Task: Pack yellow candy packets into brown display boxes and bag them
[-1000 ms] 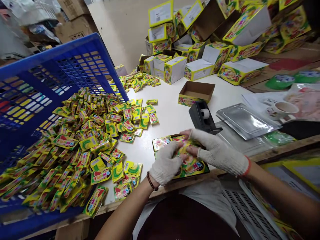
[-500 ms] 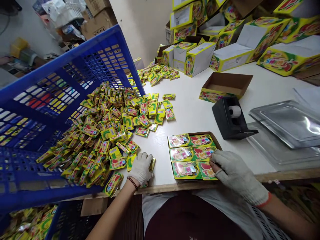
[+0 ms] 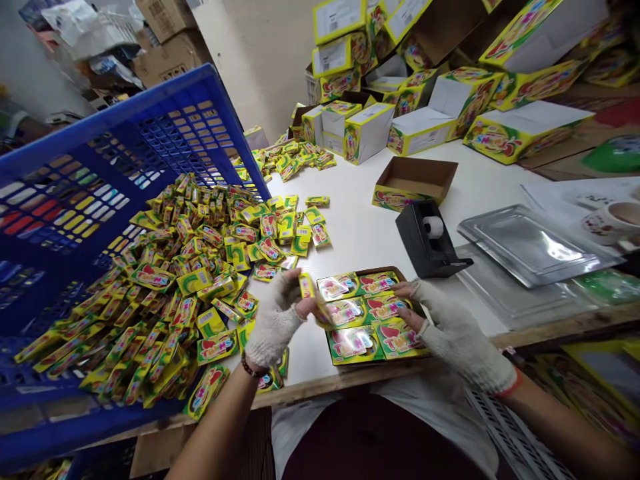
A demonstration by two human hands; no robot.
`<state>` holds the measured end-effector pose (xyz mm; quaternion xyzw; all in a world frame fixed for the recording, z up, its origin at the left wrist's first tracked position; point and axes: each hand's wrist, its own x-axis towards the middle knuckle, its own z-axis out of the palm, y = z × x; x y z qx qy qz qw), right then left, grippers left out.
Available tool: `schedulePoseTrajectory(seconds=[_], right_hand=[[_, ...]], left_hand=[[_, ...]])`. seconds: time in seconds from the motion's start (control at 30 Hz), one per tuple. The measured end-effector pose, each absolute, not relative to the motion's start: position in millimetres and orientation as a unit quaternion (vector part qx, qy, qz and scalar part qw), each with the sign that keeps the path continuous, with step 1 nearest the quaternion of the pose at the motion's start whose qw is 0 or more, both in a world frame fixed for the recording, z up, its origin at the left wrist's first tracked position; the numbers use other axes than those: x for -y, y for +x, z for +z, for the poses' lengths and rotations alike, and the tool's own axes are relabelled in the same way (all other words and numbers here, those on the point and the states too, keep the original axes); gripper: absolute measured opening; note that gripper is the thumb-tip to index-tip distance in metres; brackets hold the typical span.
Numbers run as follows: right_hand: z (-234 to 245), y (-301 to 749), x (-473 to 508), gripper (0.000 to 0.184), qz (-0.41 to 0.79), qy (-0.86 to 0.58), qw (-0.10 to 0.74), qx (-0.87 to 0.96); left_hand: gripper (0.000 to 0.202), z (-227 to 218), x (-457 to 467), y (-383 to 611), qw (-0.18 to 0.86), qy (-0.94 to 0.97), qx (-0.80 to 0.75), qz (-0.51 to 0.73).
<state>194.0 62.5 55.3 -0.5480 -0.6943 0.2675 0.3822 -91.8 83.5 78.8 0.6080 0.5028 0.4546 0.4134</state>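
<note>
Left hand (image 3: 276,310) pinching at least one yellow packet (image 3: 307,287) at left rim of filled box (image 3: 400,273); right hand (image 3: 457,333) unclenched over its right side; front wall near table (image 3: 357,230) edge; white surface stretches beyond.

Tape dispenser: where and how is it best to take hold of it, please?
The tape dispenser is probably best gripped by its tall black body, from above and the left. The low nose juts right, towards the plastic trays, and the white roll sits exposed, so both are better avoided.
</note>
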Motion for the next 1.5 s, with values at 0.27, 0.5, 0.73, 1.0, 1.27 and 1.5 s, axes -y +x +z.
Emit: schedulePoseTrajectory(seconds=[0.27,0.5,0.73,1.0,1.27,1.5], right_hand=[[97,175,-90,0.052,0.52,-0.479,0.296,0.642],[77,210,-125,0.031,0.399,-0.475,0.173,0.765],[32,190,-129,0.026,0.245,-0.421,0.143,0.862],[21,192,-123,0.027,0.146,-0.42,0.13,0.886],[34,194,-125,0.027,0.174,-0.435,0.246,0.848],[83,157,-104,0.034,0.347,-0.447,0.302,0.767]], left_hand=[[0.063,67,-63,-21,0.578,0.5,-0.408,0.499],[0.043,68,-55,-118,0.241,0.718,-0.652,-0.033],[0.056,52,-15,-154,0.113,0.721,-0.627,-0.273],[0.021,38,-35,-146,0.201,0.705,-0.679,-0.054],[0.03,47,-64,-135,0.306,0.59,-0.725,0.18],[0.061,82,-81,-79,0.571,0.412,-0.539,0.461]])
